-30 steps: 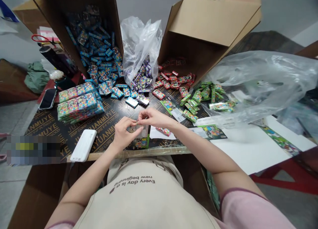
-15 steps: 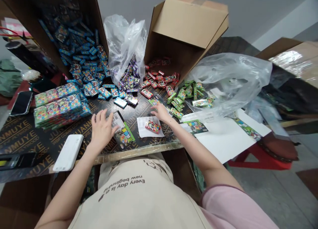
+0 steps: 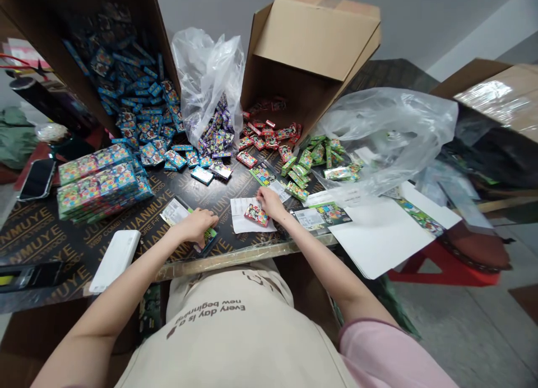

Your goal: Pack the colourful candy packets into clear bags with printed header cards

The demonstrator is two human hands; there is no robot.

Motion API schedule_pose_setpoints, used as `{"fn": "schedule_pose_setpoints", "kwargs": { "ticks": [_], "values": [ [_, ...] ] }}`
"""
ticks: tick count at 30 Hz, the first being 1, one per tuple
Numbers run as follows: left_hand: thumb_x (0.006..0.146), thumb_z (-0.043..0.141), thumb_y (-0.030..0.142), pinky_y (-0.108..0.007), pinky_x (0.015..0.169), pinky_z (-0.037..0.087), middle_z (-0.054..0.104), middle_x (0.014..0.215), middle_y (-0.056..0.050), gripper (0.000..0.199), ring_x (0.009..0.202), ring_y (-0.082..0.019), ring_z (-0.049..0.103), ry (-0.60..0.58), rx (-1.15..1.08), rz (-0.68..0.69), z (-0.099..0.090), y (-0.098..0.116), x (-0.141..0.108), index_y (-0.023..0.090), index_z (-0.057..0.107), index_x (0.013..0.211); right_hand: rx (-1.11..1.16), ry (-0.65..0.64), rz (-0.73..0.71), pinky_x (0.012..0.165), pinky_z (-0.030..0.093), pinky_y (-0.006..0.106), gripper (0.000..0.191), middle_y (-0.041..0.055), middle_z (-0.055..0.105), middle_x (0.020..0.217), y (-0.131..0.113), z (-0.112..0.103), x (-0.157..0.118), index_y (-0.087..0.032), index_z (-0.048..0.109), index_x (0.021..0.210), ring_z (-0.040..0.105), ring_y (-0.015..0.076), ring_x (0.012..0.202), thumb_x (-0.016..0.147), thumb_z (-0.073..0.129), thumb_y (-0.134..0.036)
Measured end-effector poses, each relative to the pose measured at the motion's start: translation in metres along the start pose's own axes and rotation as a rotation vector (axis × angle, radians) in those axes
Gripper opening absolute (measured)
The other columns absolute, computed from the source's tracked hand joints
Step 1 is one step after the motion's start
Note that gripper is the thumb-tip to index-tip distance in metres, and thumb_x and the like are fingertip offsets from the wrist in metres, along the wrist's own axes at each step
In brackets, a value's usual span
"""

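Observation:
My left hand (image 3: 198,226) lies over a green and black printed packet (image 3: 176,213) near the table's front edge, its fingers curled at the packet's right part. My right hand (image 3: 270,204) is closed at the right end of a small red packet (image 3: 255,215), which rests on a white paper slip (image 3: 239,222). Beyond the right hand lies another green and black packet (image 3: 263,175). A third one (image 3: 334,214) is right of the right wrist. Small blue (image 3: 202,175), red (image 3: 246,158) and green (image 3: 297,190) packets lie farther back.
Stacked colourful boxes (image 3: 98,180), a phone (image 3: 37,179) and a white power bank (image 3: 115,261) are on the left. Open cartons (image 3: 311,35) and plastic bags (image 3: 208,79) stand behind. White sheets (image 3: 370,236) overhang the front edge at right.
My left hand has moved right and down onto the green and black packet, which is now tilted differently. My right hand has come nearer, to the small red packet, and its fingers have closed.

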State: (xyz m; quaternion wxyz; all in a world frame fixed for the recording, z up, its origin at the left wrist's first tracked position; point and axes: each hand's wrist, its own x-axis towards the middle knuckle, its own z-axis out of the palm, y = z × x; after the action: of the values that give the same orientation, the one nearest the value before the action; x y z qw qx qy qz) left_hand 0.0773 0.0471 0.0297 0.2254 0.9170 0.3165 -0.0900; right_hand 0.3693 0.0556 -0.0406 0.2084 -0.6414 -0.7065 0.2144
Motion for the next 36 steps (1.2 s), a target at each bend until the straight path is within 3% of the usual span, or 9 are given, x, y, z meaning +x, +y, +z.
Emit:
{"fn": "schedule_pose_setpoints", "kwargs": {
  "ticks": [2, 4, 7, 10, 14, 18, 23, 28, 36],
  "values": [
    [0.056, 0.081, 0.022, -0.028, 0.067, 0.044, 0.061, 0.071, 0.002, 0.03, 0.066, -0.018, 0.058, 0.113, -0.136, -0.025, -0.011, 0.002, -0.005, 0.021, 0.061, 0.079, 0.039, -0.014, 0.012, 0.068, 0.039, 0.028, 0.011, 0.0044, 0.06, 0.074, 0.003, -0.006, 0.003, -0.018, 0.053, 0.076, 0.052, 0.0179, 0.07, 0.079, 0.048, -0.01],
    [0.067, 0.075, 0.024, -0.025, 0.065, 0.042, 0.062, 0.073, 0.003, 0.033, 0.065, -0.016, 0.057, 0.326, -0.297, -0.046, -0.023, 0.006, -0.012, 0.022, 0.062, 0.097, 0.08, -0.015, 0.024, 0.064, 0.039, 0.027, 0.009, 0.0024, 0.058, 0.068, 0.003, -0.015, 0.007, -0.019, 0.051, 0.074, 0.051, 0.0165, 0.064, 0.078, 0.049, -0.011],
    [0.078, 0.068, 0.029, -0.027, 0.075, 0.046, 0.067, 0.1, -0.004, 0.05, 0.083, -0.017, 0.061, 0.629, -0.567, -0.045, -0.035, 0.013, -0.022, 0.023, 0.054, 0.125, 0.128, 0.061, 0.032, 0.066, 0.041, 0.029, 0.005, 0.0048, 0.06, 0.075, -0.011, -0.03, 0.013, -0.019, 0.051, 0.077, 0.053, 0.017, 0.068, 0.081, 0.048, -0.016],
    [0.08, 0.066, 0.031, -0.031, 0.085, 0.048, 0.066, 0.113, -0.008, 0.039, 0.099, -0.021, 0.062, 0.748, -0.815, -0.061, -0.03, 0.018, -0.024, 0.02, 0.062, 0.117, 0.277, 0.157, -0.011, 0.069, 0.045, 0.03, 0.016, 0.008, 0.062, 0.097, -0.046, -0.041, 0.011, -0.019, 0.052, 0.1, 0.056, 0.0179, 0.08, 0.087, 0.049, -0.029],
    [0.079, 0.066, 0.031, -0.033, 0.089, 0.048, 0.068, 0.115, -0.008, 0.034, 0.104, -0.022, 0.062, 0.808, -0.985, -0.095, -0.015, 0.021, -0.018, 0.02, 0.067, 0.111, 0.689, 0.07, -0.164, 0.074, 0.05, 0.031, 0.044, 0.0038, 0.063, 0.096, -0.103, -0.042, -0.002, -0.026, 0.048, 0.12, 0.062, 0.018, 0.087, 0.082, 0.064, -0.041],
    [0.08, 0.066, 0.034, -0.032, 0.085, 0.049, 0.072, 0.104, -0.008, 0.027, 0.097, -0.021, 0.064, 0.874, -1.023, -0.131, -0.016, 0.023, -0.013, 0.019, 0.072, 0.101, 0.857, 0.097, -0.13, 0.076, 0.052, 0.032, 0.042, 0.0011, 0.065, 0.086, -0.134, -0.035, -0.008, -0.026, 0.054, 0.112, 0.064, 0.0169, 0.081, 0.076, 0.071, -0.04],
    [0.071, 0.073, 0.035, -0.029, 0.074, 0.052, 0.073, 0.091, -0.007, 0.034, 0.082, -0.018, 0.067, 0.871, -1.133, -0.158, -0.024, 0.02, -0.01, 0.015, 0.07, 0.098, 1.008, 0.059, -0.039, 0.076, 0.054, 0.033, 0.042, 0.001, 0.067, 0.083, -0.139, -0.035, -0.006, -0.023, 0.057, 0.105, 0.066, 0.0168, 0.08, 0.071, 0.076, -0.037],
    [0.065, 0.076, 0.035, -0.026, 0.062, 0.051, 0.072, 0.074, -0.004, 0.027, 0.063, -0.014, 0.064, 0.817, -1.114, -0.235, -0.027, 0.02, -0.015, 0.013, 0.069, 0.078, 0.975, -0.022, -0.011, 0.072, 0.054, 0.032, 0.046, 0.001, 0.069, 0.077, -0.141, -0.032, -0.013, -0.021, 0.058, 0.104, 0.066, 0.016, 0.071, 0.066, 0.079, -0.035],
    [0.07, 0.074, 0.035, -0.023, 0.058, 0.049, 0.07, 0.065, -0.003, 0.023, 0.057, -0.013, 0.062, 0.731, -0.998, -0.223, -0.044, 0.026, -0.027, 0.013, 0.068, 0.07, 0.97, -0.05, -0.015, 0.059, 0.052, 0.028, 0.042, -0.001, 0.068, 0.071, -0.147, -0.032, -0.019, -0.021, 0.057, 0.1, 0.064, 0.0143, 0.059, 0.066, 0.078, -0.034]
  ]
}}
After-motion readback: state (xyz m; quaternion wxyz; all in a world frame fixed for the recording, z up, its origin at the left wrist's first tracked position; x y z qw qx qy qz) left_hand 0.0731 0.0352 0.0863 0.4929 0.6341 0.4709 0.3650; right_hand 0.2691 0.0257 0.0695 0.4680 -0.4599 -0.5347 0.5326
